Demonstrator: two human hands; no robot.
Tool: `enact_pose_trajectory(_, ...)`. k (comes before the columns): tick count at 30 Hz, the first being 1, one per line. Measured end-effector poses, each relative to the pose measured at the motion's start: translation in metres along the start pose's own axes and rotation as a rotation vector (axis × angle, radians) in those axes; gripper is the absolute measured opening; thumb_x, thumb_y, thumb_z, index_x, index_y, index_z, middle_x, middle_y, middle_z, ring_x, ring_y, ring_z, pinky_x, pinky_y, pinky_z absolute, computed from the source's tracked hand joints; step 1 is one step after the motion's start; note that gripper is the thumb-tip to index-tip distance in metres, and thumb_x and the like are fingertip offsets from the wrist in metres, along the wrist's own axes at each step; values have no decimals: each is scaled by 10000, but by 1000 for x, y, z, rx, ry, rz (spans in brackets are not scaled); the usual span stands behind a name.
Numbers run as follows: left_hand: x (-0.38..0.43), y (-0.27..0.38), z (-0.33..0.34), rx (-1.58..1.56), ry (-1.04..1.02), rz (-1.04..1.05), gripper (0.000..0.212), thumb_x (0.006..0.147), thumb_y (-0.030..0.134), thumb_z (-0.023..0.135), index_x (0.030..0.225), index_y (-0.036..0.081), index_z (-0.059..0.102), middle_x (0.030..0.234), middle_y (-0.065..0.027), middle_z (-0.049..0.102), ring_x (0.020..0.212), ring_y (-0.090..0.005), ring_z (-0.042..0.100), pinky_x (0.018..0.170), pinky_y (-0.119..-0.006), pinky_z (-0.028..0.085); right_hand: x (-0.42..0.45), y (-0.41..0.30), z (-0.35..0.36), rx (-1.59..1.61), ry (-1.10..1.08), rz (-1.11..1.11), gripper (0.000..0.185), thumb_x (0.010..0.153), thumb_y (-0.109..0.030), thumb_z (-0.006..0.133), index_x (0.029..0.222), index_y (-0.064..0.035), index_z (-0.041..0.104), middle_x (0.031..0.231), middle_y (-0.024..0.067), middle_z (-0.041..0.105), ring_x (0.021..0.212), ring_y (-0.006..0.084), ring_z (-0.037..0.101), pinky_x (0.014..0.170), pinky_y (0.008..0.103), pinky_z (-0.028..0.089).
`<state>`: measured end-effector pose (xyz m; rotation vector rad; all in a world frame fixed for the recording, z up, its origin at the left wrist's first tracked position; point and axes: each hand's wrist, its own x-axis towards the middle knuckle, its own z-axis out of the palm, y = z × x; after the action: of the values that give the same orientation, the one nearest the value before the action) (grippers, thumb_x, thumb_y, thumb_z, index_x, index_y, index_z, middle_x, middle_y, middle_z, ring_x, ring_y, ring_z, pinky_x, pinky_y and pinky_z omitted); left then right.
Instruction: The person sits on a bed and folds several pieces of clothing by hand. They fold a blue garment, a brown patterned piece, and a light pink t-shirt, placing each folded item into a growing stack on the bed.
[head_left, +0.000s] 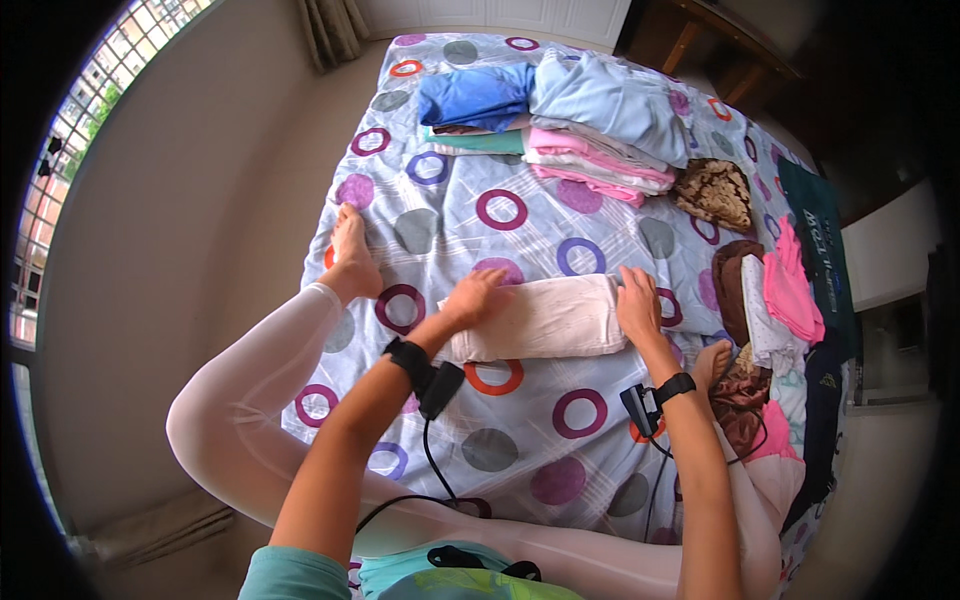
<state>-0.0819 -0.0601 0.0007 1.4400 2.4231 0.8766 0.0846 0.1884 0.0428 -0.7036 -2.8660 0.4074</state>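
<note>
A pale pink folded garment lies as a long flat bundle across the patterned bedsheet, between my two hands. My left hand rests over its left end, slightly blurred, palm down. At the right end, my right hand touches the garment's short edge with its fingers pointing away from me. Neither hand is closed around the cloth. Each wrist wears a black strap with a small device and a cable.
Folded clothes stand in two stacks, one topped by a blue garment, the other by a light blue garment. A brown patterned cloth lies beside them. Loose clothes, including a pink garment, lie along the right edge near a dark green bag.
</note>
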Motion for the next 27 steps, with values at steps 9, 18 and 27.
enact_pose_trajectory(9, 23, -12, -15, 20, -479, -190, 605, 632, 548, 666, 971, 48, 628, 939, -174, 609, 855, -317, 579, 733, -384, 450, -60, -22, 10, 887, -1128, 522, 443, 836, -333, 558, 966, 91, 558, 892, 220, 612, 798, 276, 632, 688, 349, 540)
enact_pose_trajectory(18, 18, 26, -46, -295, -767, -601, 667, 640, 542, 664, 982, -29, 625, 908, -131, 641, 807, -227, 622, 700, -344, 475, -86, -68, 64, 1676, -724, 849, 502, 760, -428, 656, 1044, -34, 531, 998, 83, 579, 902, 209, 580, 793, 329, 493)
enact_pose_trajectory(27, 7, 74, -58, -1201, -699, -678, 514, 810, 340, 623, 1145, -32, 508, 1013, -101, 609, 836, -186, 615, 757, -299, 486, -72, -92, 28, 1874, -384, 922, 448, 682, -335, 743, 1000, -77, 561, 975, 50, 593, 847, 182, 590, 666, 350, 519)
